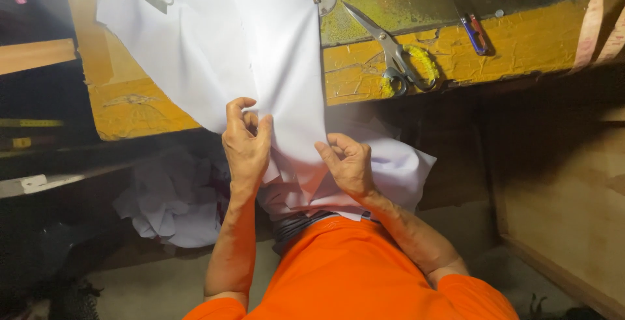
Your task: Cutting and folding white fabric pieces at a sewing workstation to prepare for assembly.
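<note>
Both hands working white fabric at near edge of tabletop. Left hand pinching fabric edge, fingers curled closed on it. Right hand gripping fold lower down, over lap. Fabric draping from far sewing machine down off tabletop; nothing being cut, by look of it. Scissors lying idle to right, small blue clipper farther right. Worn yellow paint, dim workshop, white scraps piling on floor at left.

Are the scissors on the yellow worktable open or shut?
Shut: the yellow-handled metal scissors lie flat on the worn yellow worktable, blades together in one point.
</note>
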